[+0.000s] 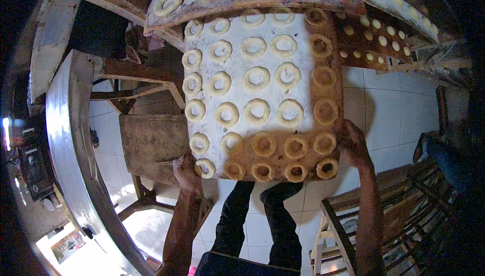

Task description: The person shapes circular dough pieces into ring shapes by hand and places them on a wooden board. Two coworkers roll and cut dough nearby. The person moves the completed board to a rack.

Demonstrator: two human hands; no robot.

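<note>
My left hand [185, 167] grips a large floured wooden board [239, 63] at its lower left side. My right hand [354, 137] holds the opposite side, near the lower right corner. Rows of pale dough rings [256, 78] cover the board, and shadow darkens its right and lower parts. Its far edge lies just below another board [227, 6] of dough rings at the top of the view; whether they touch I cannot tell.
Boards of round dough pieces [374, 38] stand upper right. A brown wooden bench [146, 142] and long pale metal-like surface [65, 139] are on the left. A slatted wooden rack [333, 233] stands lower right, near another person's blue-clad leg [447, 162]. My legs are over white tiles.
</note>
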